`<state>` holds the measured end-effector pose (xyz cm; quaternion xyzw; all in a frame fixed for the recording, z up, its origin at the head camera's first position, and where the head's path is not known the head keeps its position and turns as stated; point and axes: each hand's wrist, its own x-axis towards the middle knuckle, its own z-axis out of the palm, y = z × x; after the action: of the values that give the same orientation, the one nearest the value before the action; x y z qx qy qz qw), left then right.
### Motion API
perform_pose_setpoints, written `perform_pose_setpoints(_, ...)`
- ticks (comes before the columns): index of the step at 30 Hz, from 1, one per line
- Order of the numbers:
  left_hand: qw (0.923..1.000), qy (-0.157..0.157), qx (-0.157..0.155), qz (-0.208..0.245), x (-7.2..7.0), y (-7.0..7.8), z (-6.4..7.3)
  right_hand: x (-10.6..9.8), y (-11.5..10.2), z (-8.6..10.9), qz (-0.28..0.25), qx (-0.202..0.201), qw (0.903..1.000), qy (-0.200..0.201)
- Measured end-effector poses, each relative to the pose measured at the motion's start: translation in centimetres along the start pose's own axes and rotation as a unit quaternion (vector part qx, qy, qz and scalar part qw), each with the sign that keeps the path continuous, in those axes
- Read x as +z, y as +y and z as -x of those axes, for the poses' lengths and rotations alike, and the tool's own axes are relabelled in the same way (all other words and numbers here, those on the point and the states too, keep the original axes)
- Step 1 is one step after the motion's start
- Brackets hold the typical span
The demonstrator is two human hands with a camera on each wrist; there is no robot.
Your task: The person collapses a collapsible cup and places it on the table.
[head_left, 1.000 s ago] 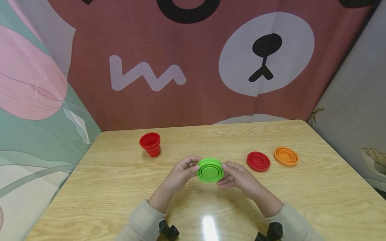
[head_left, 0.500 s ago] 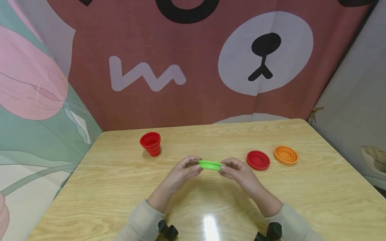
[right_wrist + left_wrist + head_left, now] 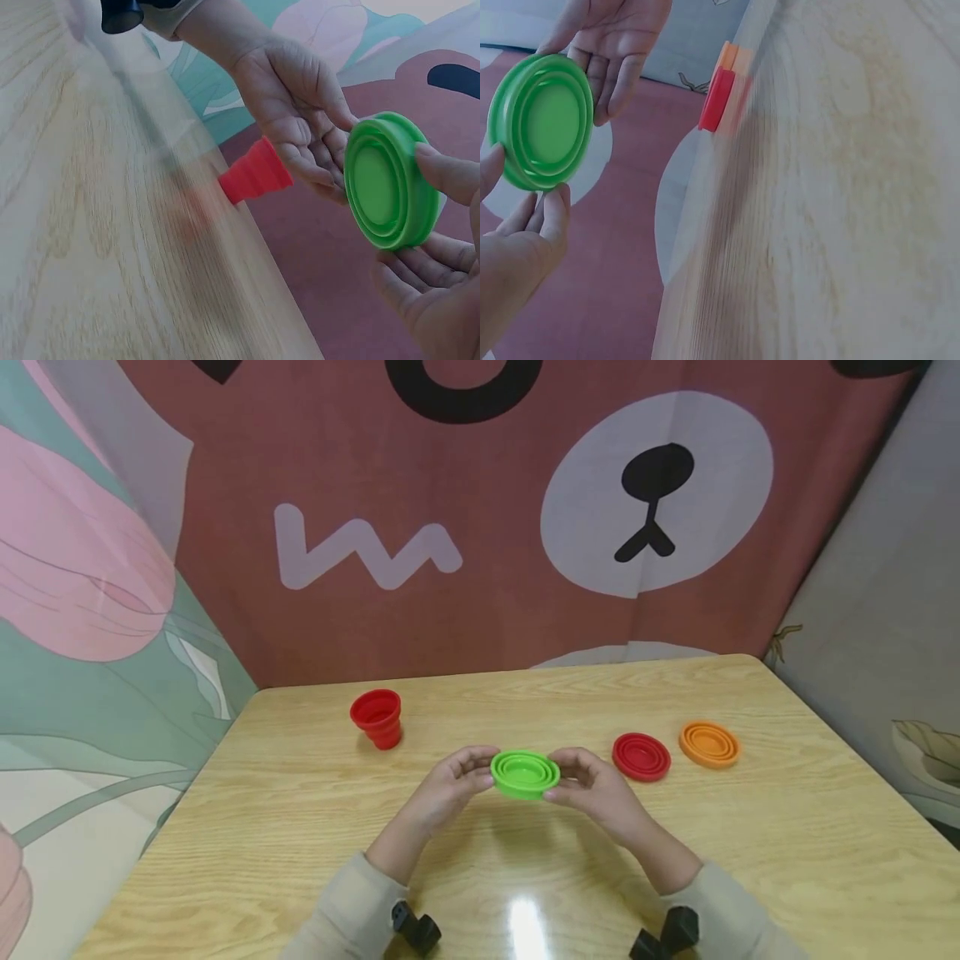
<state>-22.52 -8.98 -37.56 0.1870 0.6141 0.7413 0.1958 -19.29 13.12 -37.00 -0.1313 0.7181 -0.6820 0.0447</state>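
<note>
A green collapsible cup (image 3: 524,770), folded flat into rings, is held above the table between both hands. My left hand (image 3: 450,787) pinches its left edge with thumb and fingers. On the opposite edge my right hand (image 3: 596,791) has the same kind of pinch. Both wrist views show the folded green cup (image 3: 549,124) raised off the tabletop, its ringed underside (image 3: 375,184) visible. An expanded red collapsible cup (image 3: 377,718) stands at the back left. To the right lie a flattened red cup (image 3: 641,757) and a flattened orange cup (image 3: 709,744), side by side.
The wooden table (image 3: 300,827) reaches back to a wall hanging (image 3: 495,610) printed with a bear's face. Patterned cloth also hangs at the left and right. Black wrist devices (image 3: 416,929) sit on the cuffs.
The green cup has tilted from face-on to nearly edge-on, then back so that its rings show again. Both hands keep their hold and stay in nearly the same place.
</note>
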Motion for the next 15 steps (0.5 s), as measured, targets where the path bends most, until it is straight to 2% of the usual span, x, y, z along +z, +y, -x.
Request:
perform_pose_setpoints(6, 0.9995, -0.029, 0.010, -0.004, -0.13, -0.19, -0.04, -0.34, 0.18, -0.04, 0.049, -0.025, 0.9984, -0.013)
perform_pose_setpoints(15, 0.9978, -0.061, 0.020, -0.017, -0.30, -0.64, -0.57, -0.81, 0.54, -0.47, 0.088, -0.041, 0.9945, -0.038)
